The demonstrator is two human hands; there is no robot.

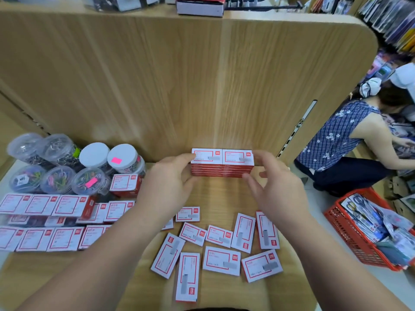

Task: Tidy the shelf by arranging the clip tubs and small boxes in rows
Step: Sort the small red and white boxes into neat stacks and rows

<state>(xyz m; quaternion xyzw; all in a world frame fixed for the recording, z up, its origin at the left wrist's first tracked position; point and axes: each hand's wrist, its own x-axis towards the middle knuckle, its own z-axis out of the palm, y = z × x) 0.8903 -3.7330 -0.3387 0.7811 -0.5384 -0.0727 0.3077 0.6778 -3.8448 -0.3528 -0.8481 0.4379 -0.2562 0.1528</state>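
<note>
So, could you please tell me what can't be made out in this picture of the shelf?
Head view only:
- Print on the small boxes: too small and blurred.
- Boxes under the left forearm: partly covered.
- Depth of the two stacks the hands square up: only front and top show.
- Red basket: cut by the right edge.

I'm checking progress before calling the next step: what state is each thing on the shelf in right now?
Two side-by-side stacks of red-and-white small boxes: squared up against the back panel, held at both ends.
Left hand: fingers on the left stack's end.
Right hand: fingers at the right stack's end.
Loose white boxes: scattered flat, unsorted.
Clear plastic clip tubs: clustered, lids on.
Left-side boxes: in rows.
</note>
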